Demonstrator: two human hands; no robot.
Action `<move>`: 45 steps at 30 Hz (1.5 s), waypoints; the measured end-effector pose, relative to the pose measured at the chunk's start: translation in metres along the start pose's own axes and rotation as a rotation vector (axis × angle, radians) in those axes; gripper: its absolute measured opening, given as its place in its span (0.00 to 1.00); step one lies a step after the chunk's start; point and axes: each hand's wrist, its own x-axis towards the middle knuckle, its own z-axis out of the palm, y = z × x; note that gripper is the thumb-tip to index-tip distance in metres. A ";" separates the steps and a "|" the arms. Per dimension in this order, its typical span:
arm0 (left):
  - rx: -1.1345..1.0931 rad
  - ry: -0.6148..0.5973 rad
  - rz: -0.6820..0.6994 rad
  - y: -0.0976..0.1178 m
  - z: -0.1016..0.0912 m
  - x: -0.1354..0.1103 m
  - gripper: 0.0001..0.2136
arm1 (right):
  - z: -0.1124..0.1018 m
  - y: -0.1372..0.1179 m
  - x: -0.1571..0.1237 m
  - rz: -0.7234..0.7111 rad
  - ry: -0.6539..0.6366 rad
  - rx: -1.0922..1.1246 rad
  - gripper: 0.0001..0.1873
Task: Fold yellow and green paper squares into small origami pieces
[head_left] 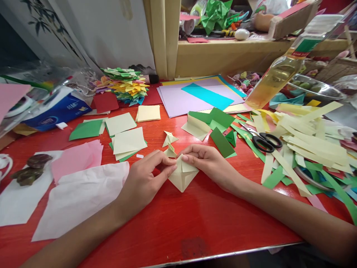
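A pale yellow paper piece (182, 178), partly folded into a pointed shape, lies on the red table (178, 223). My left hand (145, 180) pinches its left side with fingers pressed together. My right hand (208, 162) pinches its top edge from the right. Two small folded yellow pieces (169, 138) sit just behind my fingers.
Black-handled scissors (263, 140) lie to the right among yellow and green paper strips (306, 141). Square yellow and green sheets (125, 137), pink paper (76, 158) and white tissue (78, 197) lie left. Lilac and teal sheets (195, 96), a stack of folded pieces (126, 85) and a tilted bottle (281, 70) stand behind.
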 end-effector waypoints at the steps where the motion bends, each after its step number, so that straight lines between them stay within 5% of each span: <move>1: 0.001 -0.002 0.002 0.000 0.000 0.000 0.05 | 0.000 0.000 0.000 0.001 -0.004 0.002 0.07; 17: -0.054 -0.067 -0.134 0.004 0.001 0.003 0.09 | 0.001 0.001 -0.002 -0.024 0.035 -0.186 0.14; 45: -0.245 -0.124 -0.249 0.006 -0.001 0.004 0.11 | 0.002 0.003 -0.004 0.035 -0.133 -0.259 0.16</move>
